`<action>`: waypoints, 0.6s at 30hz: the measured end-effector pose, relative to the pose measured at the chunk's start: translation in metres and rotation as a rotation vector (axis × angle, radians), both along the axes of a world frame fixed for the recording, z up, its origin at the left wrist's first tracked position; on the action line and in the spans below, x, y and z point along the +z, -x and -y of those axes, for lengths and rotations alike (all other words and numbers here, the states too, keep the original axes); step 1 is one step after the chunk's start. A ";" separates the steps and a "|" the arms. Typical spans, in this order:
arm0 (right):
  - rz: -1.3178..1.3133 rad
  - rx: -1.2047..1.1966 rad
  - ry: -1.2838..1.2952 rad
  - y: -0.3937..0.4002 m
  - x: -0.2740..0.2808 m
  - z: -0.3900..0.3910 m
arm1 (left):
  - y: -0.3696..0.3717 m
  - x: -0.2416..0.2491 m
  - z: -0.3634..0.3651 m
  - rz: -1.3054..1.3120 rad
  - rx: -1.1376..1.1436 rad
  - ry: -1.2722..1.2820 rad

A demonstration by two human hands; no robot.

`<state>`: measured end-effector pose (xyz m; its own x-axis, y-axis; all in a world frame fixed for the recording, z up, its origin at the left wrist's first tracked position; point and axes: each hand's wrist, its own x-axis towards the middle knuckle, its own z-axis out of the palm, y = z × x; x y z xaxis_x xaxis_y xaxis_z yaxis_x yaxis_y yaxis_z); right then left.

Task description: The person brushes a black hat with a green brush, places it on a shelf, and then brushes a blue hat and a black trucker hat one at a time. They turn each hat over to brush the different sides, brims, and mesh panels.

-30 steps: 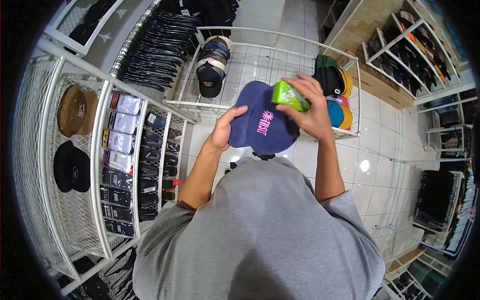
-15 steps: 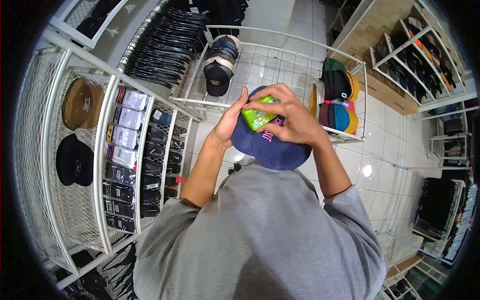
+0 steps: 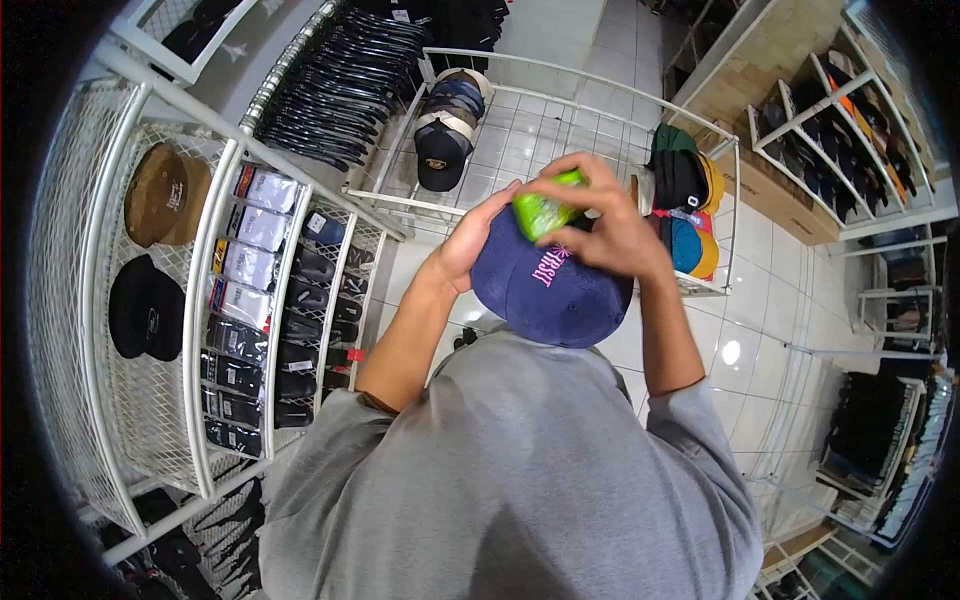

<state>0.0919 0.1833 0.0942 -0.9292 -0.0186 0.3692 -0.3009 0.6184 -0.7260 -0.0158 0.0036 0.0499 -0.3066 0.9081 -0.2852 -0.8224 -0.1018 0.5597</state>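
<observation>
A navy baseball cap (image 3: 515,295) with pink embroidered lettering is held up in front of the grey shirt. My left hand (image 3: 472,242) grips it by the left edge, thumb pointing up along the side. Pinched between the thumb and fingers of my right hand (image 3: 615,225) is a bright green, palm-sized block (image 3: 540,212) with a pale pattern; its exact kind cannot be made out. The green block lies against the upper part of the cap, just above the lettering, and my right hand hides the cap's upper right.
A white wire rack (image 3: 560,72) beyond my hands carries a row of caps (image 3: 442,150) and stacked caps (image 3: 690,175). Left, mesh shelves hold a brown hat (image 3: 158,195), a black bucket hat (image 3: 147,308) and packaged goods (image 3: 250,262). Black hangers (image 3: 340,80) hang behind.
My right hand and the green block have shifted right and slightly up across the cap. More of the pink lettering now shows. My left hand keeps its hold on the cap.
</observation>
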 end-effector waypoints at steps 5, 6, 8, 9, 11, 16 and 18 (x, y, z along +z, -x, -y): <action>0.004 0.269 -0.172 -0.010 0.007 0.044 | 0.009 -0.004 0.001 0.058 -0.066 0.075; -0.019 0.235 -0.154 -0.005 0.004 0.030 | 0.011 -0.007 0.002 0.040 -0.120 0.012; 0.035 0.010 -0.021 -0.003 0.002 0.010 | 0.006 -0.001 -0.004 0.033 -0.066 -0.020; 0.024 0.001 -0.041 -0.005 0.004 0.012 | 0.005 0.002 -0.003 0.038 -0.070 -0.012; -0.025 0.085 -0.146 -0.010 0.010 0.028 | 0.006 0.011 -0.004 -0.053 -0.043 0.113; -0.003 0.251 -0.134 -0.005 0.008 0.019 | 0.011 -0.006 0.000 0.011 -0.132 -0.041; 0.045 0.057 0.032 -0.001 0.005 -0.006 | 0.004 0.004 -0.002 0.038 -0.145 -0.108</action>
